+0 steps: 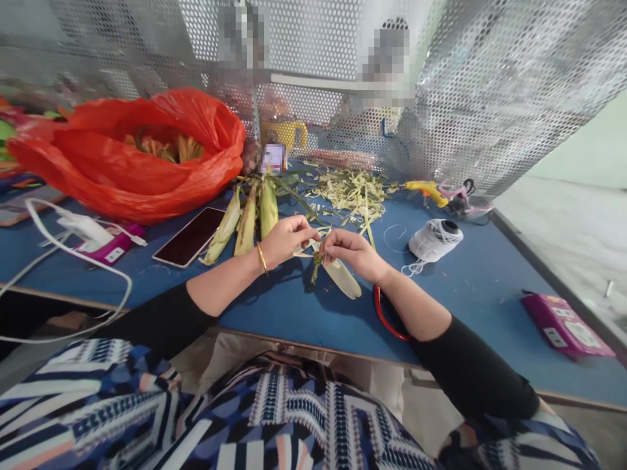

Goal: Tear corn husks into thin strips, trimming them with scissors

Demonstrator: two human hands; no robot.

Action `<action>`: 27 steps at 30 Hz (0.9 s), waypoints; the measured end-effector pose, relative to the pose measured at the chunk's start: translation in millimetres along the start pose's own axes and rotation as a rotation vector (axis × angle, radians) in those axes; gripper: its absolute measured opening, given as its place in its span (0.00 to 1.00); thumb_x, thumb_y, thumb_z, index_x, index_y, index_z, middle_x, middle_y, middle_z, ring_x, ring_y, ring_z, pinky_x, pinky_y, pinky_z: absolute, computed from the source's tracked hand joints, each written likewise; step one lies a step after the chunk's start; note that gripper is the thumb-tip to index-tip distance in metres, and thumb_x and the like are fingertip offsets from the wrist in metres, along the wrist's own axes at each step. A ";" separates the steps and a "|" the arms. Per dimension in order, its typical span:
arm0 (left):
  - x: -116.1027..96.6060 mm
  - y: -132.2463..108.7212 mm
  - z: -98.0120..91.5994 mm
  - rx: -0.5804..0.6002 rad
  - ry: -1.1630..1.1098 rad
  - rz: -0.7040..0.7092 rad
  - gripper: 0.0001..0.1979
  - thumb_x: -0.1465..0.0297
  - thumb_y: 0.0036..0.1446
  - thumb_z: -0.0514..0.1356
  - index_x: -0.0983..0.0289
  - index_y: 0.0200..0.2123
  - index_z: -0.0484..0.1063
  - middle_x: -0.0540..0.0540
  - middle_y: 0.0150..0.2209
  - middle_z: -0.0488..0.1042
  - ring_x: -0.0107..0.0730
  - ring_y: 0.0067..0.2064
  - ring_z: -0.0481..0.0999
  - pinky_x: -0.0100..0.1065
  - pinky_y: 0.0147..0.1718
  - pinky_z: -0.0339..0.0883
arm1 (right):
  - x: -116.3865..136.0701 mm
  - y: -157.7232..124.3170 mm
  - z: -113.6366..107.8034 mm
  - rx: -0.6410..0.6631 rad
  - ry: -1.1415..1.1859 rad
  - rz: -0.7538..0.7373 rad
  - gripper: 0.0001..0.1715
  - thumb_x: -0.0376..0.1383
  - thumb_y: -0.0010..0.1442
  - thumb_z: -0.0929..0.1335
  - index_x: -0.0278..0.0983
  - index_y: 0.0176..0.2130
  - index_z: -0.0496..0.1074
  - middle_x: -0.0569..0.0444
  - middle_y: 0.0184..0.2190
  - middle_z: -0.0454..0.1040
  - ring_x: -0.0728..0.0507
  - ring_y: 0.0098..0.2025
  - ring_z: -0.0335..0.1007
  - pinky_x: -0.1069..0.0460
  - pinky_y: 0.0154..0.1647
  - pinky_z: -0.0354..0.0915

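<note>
Head view, centre: left hand (288, 239), right hand (353, 252) pinch corn husk (345, 277) (thin, dry); a hard tug could tear it.

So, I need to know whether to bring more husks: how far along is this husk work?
Seemingly done: a pile of husk strips lies behind the hands. In hand: the left hand and right hand pinch one pale husk leaf between them over the blue table. Left: three corn ears in their husks lie by the left hand, and the orange bag holds more. Probably partway.
</note>
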State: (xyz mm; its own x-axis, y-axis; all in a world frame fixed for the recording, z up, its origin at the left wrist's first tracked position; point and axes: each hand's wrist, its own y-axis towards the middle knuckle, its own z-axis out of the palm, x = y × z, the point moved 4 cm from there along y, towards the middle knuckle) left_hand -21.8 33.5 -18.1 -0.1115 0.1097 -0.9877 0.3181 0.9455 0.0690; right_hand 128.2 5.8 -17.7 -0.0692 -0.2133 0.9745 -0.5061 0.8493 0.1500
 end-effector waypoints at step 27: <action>13.4 10.4 -4.4 -0.011 0.214 0.266 0.10 0.66 0.54 0.61 0.63 0.23 0.69 0.52 0.29 0.76 0.31 0.32 0.73 0.31 0.31 0.64 | -4.2 0.5 -3.6 -0.184 -0.193 -0.069 0.09 0.34 0.56 0.68 0.37 0.25 0.67 0.53 0.36 0.72 0.47 0.40 0.68 0.49 0.44 0.64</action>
State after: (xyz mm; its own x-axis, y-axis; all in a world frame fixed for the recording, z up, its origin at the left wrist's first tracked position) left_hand -24.1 46.2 -29.9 -0.2219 0.4134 -0.8831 0.3522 0.8785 0.3228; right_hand 131.3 8.8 -21.1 -0.2115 -0.3469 0.9138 -0.3520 0.8992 0.2599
